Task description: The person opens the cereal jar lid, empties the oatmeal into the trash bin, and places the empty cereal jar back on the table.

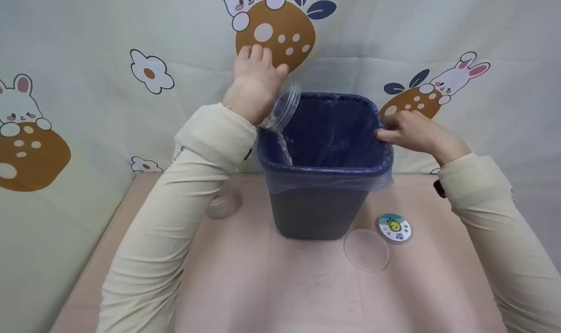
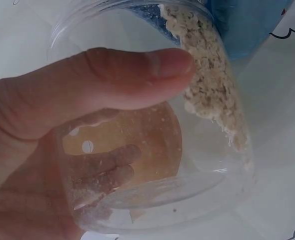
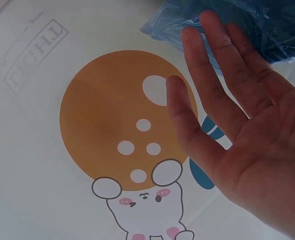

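My left hand grips a clear plastic jar, tilted with its mouth over the left rim of a trash bin. The left wrist view shows the thumb across the jar's wall and fingers behind it. Beige, flaky crumbs lie along one side inside the jar, up to its mouth. Some pale crumbs streak down the bin's inner left wall. A thin bluish plastic liner covers the bin's rim. At the right rim is my right hand, its fingers extended against or beside the liner in the right wrist view.
A second clear container stands left of the bin, partly behind the left sleeve. Right of the bin lie a clear round lid and a round lid with a printed label. A patterned cloth hangs behind the pink tabletop.
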